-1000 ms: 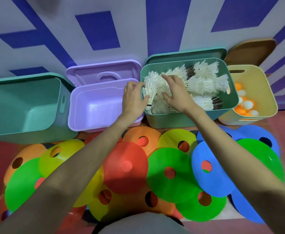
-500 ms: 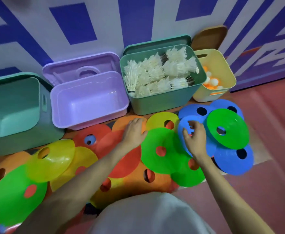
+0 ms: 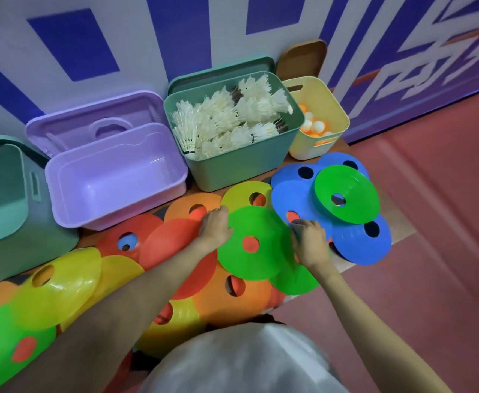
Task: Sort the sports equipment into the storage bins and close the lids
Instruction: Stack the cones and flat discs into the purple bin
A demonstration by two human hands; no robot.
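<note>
**Op:** Reading from the left. The big teal bin [image 3: 3, 194] and the purple bin [image 3: 113, 177] beside it both stand open with nothing showing inside. Next along, the green bin [image 3: 232, 163] is heaped with shuttlecocks [image 3: 227, 120], and the yellow bin [image 3: 317, 129] at the far right holds the orange and white balls [image 3: 315, 127].

**Sup:** What changed?

**Op:** A second ago my hands were up in the shuttlecock bin. Now both are down on the spread of flat cones [image 3: 71, 285] on the floor. I take it the shuttlecocks are done and the cones are next. No lid is on yet; all lean behind their bins.

**Sup:** Hands?

**Op:** My left hand [image 3: 214, 226] lies on the red cone [image 3: 176, 245], fingers curled at the left edge of the green cone [image 3: 251, 242]. Whether it already pinches that rim, I cannot tell. My right hand [image 3: 307, 239] is curled at the green cone's right edge, fingertips over the blue cone [image 3: 295, 199]; grip unclear there too.

**Sup:** So the green one sits between them?

**Op:** Yes, touching both hands, in front of the green bin.
</note>
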